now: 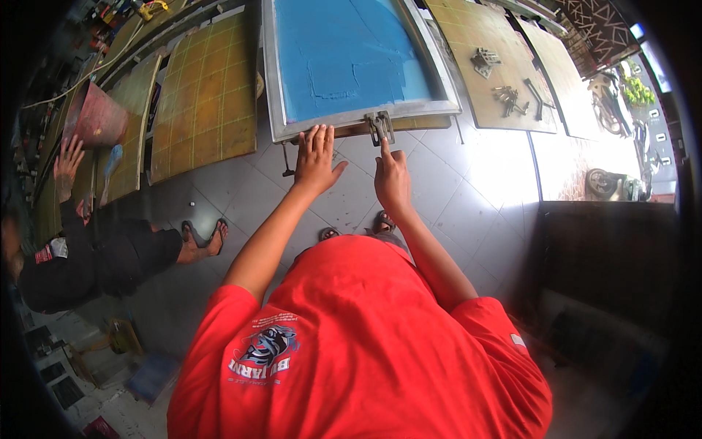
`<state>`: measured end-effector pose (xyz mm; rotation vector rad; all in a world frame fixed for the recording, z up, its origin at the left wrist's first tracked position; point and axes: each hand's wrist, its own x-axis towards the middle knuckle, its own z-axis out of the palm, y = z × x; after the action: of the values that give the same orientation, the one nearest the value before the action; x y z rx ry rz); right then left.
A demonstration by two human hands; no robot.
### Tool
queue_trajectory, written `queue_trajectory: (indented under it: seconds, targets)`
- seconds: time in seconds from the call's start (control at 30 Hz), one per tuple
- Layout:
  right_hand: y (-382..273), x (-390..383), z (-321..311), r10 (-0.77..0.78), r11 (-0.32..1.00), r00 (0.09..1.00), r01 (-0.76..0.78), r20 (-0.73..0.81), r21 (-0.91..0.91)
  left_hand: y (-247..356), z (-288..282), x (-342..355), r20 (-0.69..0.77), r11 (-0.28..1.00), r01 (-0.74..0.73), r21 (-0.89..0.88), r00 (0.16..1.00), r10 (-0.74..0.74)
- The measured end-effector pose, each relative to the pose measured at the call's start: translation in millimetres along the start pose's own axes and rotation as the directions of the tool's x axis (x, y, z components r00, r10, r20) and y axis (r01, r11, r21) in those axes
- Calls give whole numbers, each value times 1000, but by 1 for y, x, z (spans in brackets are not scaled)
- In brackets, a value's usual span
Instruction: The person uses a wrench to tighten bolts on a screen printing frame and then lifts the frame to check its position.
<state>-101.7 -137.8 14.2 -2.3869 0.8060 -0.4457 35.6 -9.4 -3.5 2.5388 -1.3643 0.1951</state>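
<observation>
A screen-printing frame (pixel 275 117) with a pale metal border and blue mesh (pixel 344 55) lies in front of me. My left hand (pixel 316 159) rests with fingers stretched on the frame's near edge, left of its middle. Right of it, a metal hinge clamp (pixel 379 126) sits on the same edge. My right hand (pixel 393 175) touches the lower part of this clamp with a straight index finger. Its other fingers are curled, with nothing visible in them. A ridged rectangular outline shows in the blue surface. Another metal fitting (pixel 288 162) hangs below the frame's left corner.
Yellowish boards (pixel 208 95) stand to the left. On a right-hand board (pixel 490 95) lie loose metal clamps (pixel 510 99). A person in dark clothes (pixel 95 256) is at the left, one hand (pixel 67 164) raised near a reddish bucket (pixel 99 117). Tiled floor (pixel 453 197) lies below.
</observation>
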Motion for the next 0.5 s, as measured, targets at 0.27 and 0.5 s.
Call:
queue_trajectory:
  seconds: [0.27,0.5]
  targets:
    - [-22,-11,24,129,991,990,-126,-57,48,-2,0,-2,21,999,-37,40,999,36]
    - [-37,-7,40,122,983,990,-112,-68,144,-3,-2,-1,57,998,-46,53,997,43]
